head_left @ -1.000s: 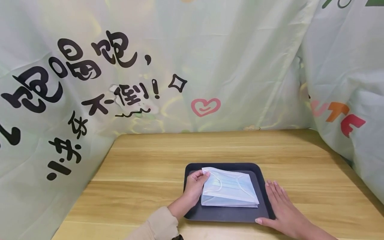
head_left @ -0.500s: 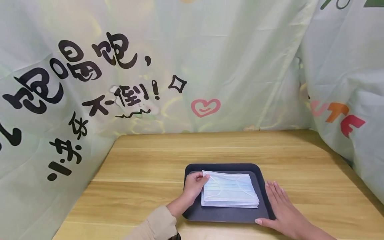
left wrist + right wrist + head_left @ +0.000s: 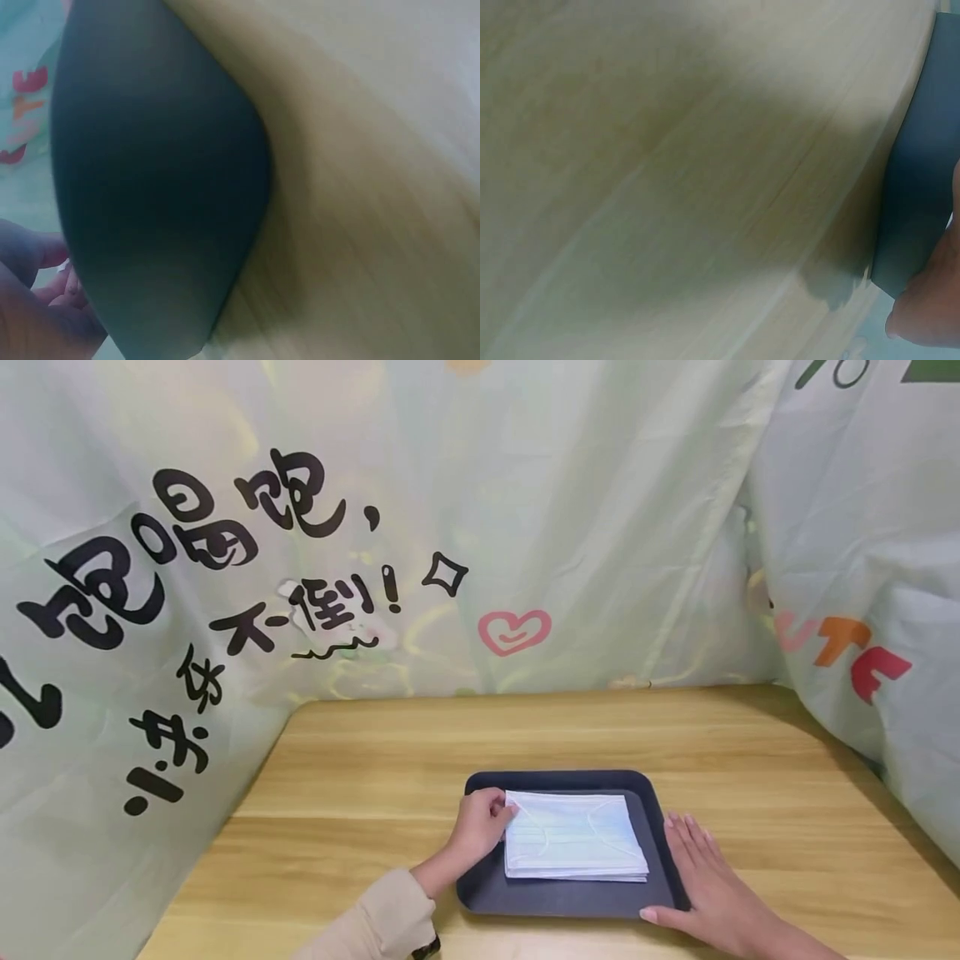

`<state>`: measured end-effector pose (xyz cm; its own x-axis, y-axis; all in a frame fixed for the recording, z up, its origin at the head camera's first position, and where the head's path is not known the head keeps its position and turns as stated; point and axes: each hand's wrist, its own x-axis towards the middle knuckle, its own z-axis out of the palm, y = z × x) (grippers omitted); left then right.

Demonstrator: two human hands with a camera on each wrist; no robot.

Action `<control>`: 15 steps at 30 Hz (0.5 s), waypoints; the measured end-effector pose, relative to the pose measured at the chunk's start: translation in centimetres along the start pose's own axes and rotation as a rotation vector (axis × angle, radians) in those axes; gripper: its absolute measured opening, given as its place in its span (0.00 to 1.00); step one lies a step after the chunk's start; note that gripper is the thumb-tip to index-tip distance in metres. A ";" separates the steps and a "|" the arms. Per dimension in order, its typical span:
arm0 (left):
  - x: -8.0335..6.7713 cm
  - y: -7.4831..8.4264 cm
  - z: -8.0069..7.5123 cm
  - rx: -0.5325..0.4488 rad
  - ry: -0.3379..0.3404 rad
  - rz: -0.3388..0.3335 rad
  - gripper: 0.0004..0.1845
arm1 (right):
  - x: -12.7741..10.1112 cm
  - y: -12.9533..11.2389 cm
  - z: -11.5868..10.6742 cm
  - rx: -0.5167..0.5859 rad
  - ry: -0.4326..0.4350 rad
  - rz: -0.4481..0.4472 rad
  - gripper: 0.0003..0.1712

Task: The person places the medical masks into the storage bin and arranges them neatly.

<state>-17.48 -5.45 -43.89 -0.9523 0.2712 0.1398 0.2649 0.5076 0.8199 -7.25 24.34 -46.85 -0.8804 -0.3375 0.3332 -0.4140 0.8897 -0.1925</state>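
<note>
A stack of light blue face masks (image 3: 573,835) with white ear loops lies in a dark tray (image 3: 555,900). My left hand (image 3: 480,822) is at the stack's left edge, pinching the top mask there between thumb and curled fingers. The fingertips below the edge are hidden. In the left wrist view, part of the left hand (image 3: 37,292) shows behind the tray's dark side, with a small white bit between the fingers. My right hand (image 3: 708,885) has its fingers straight along the tray's right rim, the thumb at the near right corner.
The tray stands on a wood-grain table (image 3: 360,793), near its front. Pale printed cloth (image 3: 615,527) hangs behind the table and along both sides. More tabletop extends behind the tray and to its left and right.
The top mask, raised at its left side a second ago, has come down flat onto the stack. The left hand lowered slightly with it. The right hand stays at the tray.
</note>
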 end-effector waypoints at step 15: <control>-0.9 -0.1 -1.7 0.280 0.070 0.029 0.14 | 1.1 -0.2 0.1 -0.021 -0.028 -0.027 0.65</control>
<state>-16.94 -7.14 -43.11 -0.9492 0.2371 0.2069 0.3147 0.7091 0.6310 -8.14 23.77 -46.51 -0.8752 -0.3699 0.3119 -0.4331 0.8863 -0.1642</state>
